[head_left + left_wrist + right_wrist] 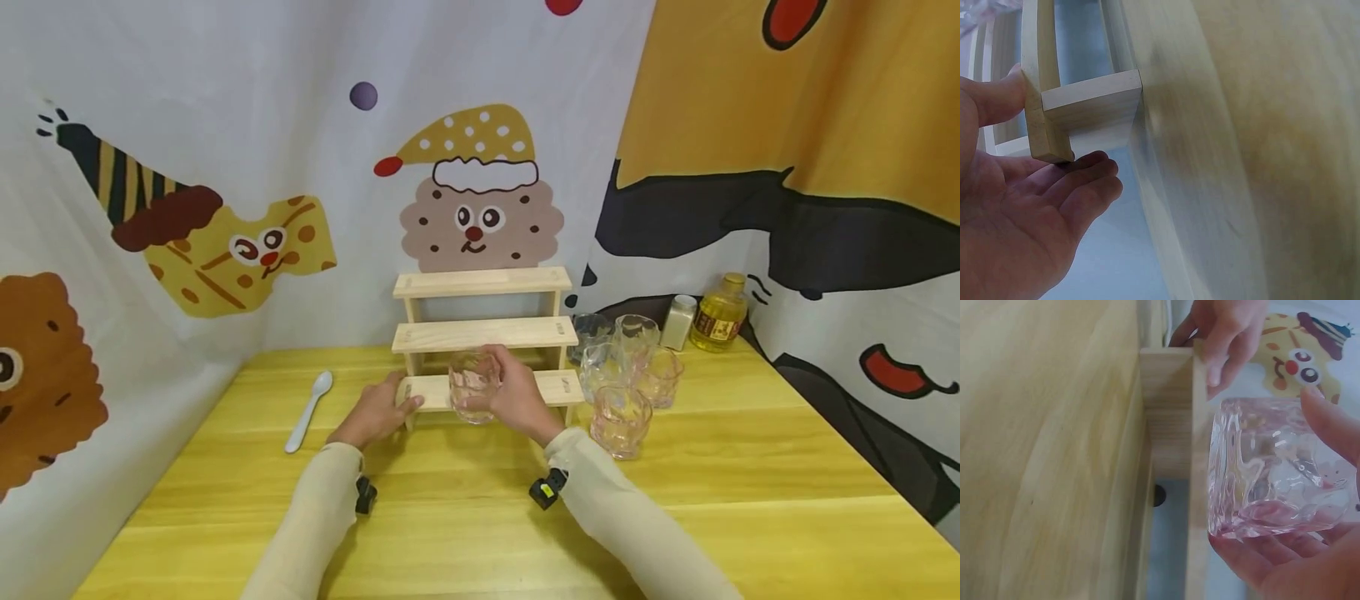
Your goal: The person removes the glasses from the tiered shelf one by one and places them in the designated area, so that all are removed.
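A three-tier wooden shelf [487, 333] stands on the table in front of the patterned cloth. My left hand [373, 412] holds the left end of its lowest board; in the left wrist view the thumb lies on one face of the board [1040, 69] and the fingers are at its end and other side. With my right hand [521, 402] I grip a clear, pink-tinted drinking glass [471, 382] between thumb and fingers. In the right wrist view the glass [1266, 469] has wavy walls, and its base is right at the lowest board [1199, 444].
Right of the shelf stand several similar glasses, a pink one [621, 423] foremost. Behind them are a shaker jar [679, 323] and a bottle of yellow oil [720, 315]. A white spoon [309, 412] lies on the wooden table [450, 533] at the left.
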The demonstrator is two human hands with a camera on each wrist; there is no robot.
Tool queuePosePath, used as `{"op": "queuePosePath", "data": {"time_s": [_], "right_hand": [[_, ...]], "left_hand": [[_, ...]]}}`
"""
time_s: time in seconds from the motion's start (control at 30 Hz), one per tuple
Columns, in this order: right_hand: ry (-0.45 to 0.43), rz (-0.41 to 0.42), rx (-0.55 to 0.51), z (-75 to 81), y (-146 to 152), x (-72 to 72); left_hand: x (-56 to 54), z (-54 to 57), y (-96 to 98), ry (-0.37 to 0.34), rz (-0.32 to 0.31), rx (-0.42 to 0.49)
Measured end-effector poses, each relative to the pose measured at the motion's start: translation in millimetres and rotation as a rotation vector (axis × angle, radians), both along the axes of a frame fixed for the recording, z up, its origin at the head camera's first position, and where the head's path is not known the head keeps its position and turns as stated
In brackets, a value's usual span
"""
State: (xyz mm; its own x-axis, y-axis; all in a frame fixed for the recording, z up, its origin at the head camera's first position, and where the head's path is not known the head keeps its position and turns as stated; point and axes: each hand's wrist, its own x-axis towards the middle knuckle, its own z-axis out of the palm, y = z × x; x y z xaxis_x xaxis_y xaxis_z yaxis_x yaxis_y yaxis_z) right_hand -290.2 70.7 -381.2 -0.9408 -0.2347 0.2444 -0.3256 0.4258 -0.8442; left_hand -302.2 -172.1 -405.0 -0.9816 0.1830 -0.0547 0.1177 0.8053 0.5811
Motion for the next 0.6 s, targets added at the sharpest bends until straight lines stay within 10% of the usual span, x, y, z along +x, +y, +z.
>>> {"op": "queuePosePath", "data": {"time_s": [0.6], "right_hand": [[-0.002, 0.149, 0.047, 22.1, 74, 68.3]], "left_hand": [[0.6, -2.9, -0.1, 0.005, -0.01, 0.007]]}}
